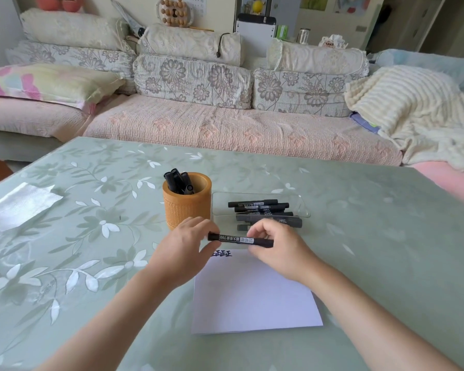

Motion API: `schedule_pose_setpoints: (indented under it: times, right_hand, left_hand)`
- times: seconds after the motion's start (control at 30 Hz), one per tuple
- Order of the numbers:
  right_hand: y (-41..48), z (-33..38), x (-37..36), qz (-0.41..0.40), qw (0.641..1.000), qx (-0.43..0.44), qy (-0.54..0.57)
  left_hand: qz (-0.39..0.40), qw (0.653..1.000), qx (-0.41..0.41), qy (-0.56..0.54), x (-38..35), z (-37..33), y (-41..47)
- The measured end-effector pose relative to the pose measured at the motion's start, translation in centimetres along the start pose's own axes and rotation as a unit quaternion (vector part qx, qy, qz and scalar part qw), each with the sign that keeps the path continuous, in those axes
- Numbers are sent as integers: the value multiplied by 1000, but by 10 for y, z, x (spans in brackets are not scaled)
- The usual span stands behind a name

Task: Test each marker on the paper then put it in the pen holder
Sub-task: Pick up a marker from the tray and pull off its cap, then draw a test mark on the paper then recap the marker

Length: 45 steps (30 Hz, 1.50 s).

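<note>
A black marker (236, 239) with a white label lies level between both hands, just above the far edge of the white paper (252, 293). My left hand (184, 250) pinches its left end and my right hand (276, 247) grips its right end. Dark test marks (222, 253) show at the paper's top left corner. An orange-brown pen holder (185, 207) stands behind my left hand with several black markers (180, 180) in it. Several more black markers (260, 210) lie in a clear tray (303, 207) to its right.
The table (373, 250) has a green floral cover. A shiny silver sheet (22, 202) lies at the far left. A sofa (225, 124) with cushions and a cream blanket (413, 111) runs along behind the table.
</note>
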State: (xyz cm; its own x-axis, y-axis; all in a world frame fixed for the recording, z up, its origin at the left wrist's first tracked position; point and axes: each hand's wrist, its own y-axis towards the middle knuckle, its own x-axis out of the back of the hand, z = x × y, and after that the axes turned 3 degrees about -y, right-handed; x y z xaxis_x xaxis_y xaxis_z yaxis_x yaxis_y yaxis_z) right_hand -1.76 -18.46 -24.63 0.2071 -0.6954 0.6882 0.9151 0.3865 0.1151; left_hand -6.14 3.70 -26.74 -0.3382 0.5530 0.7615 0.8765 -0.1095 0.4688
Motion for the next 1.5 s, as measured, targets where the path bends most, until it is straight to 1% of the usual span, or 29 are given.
schedule_pose_setpoints:
  times: [0.1,0.2,0.3,0.37,0.43,0.5,0.57,0.63,0.7,0.77,0.83,0.93,1.0,1.07,1.17,1.2,1.27,1.33,1.4,1.5]
  right_hand:
    - [1,5,0,-21,991,-47,125]
    - [3,9,1,-34,964,-65,254]
    - [4,15,-1,-31,950,-69,302]
    - [6,16,0,-24,951,-67,302]
    - [6,14,1,-24,964,-51,260]
    - [7,11,4,-24,989,-15,146]
    - [5,10,8,0,1000,15,22]
    - [2,10,11,39,994,29,-97]
    - [-1,12,12,64,980,45,-182]
    - [-2,14,11,78,976,58,-196]
    - [-2,13,10,98,971,75,-203]
    - [-2,11,9,128,967,88,-202]
    - [-2,9,8,131,970,89,-186]
    - [-3,7,6,115,968,108,-193]
    - [0,2,4,64,962,154,-216]
    - [0,1,4,42,955,181,-233]
    - [2,-2,4,4,924,244,-293]
    - [3,-1,4,-15,908,268,-320]
    - [2,1,3,-18,914,259,-312]
    - [0,5,2,62,956,155,-242]
  left_hand:
    - [-3,1000,-1,7,0,-1,0]
    - [17,999,-29,-8,-1,-6,-1]
    - [74,995,-63,-27,-6,-18,-4]
    - [86,993,-72,-30,-8,-25,-4]
    - [65,995,-60,-39,-6,-26,-3]
    - [19,998,-48,-44,-3,-23,-1]
    - [-18,998,-39,-40,0,-18,1]
    - [-26,998,-48,-38,2,-17,1]
    - [-12,996,-85,-15,3,-18,2]
    - [23,993,-113,9,2,-17,1]
    - [46,992,-117,22,-1,-16,1]
    - [51,991,-116,30,-3,-15,1]
    - [53,991,-119,31,-3,-14,2]
    - [59,991,-115,34,-3,-13,4]
    - [74,992,-99,37,-2,-14,6]
    - [86,993,-78,30,-2,-15,7]
    - [116,993,-18,-7,-1,-16,8]
    - [127,991,1,-30,-1,-15,7]
    - [111,993,-35,-17,-1,-11,7]
    - [81,991,-103,25,2,-7,8]
